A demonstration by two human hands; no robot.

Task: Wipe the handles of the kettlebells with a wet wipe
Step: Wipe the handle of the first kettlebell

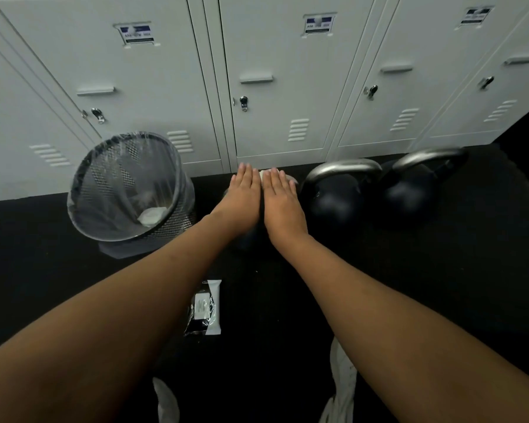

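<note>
Left hand [245, 190], right hand [281, 198] flat over wipe [263, 175]; bin [182, 206] left, kettlebells [339, 198] right.

Both arms reach forward, left hand [244, 190] and right hand [280, 195] flat, side by side.

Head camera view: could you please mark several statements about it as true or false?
1. The left hand and right hand lie flat side by side, fingers straight. True.
2. The bin is empty. False: a crumpled white wipe lies inside.
3. The pack of wipes lies on the floor, nearer the person than the hands. True.
4. Two kettlebells stand left of the bin. False: they stand right of the hands.
</note>
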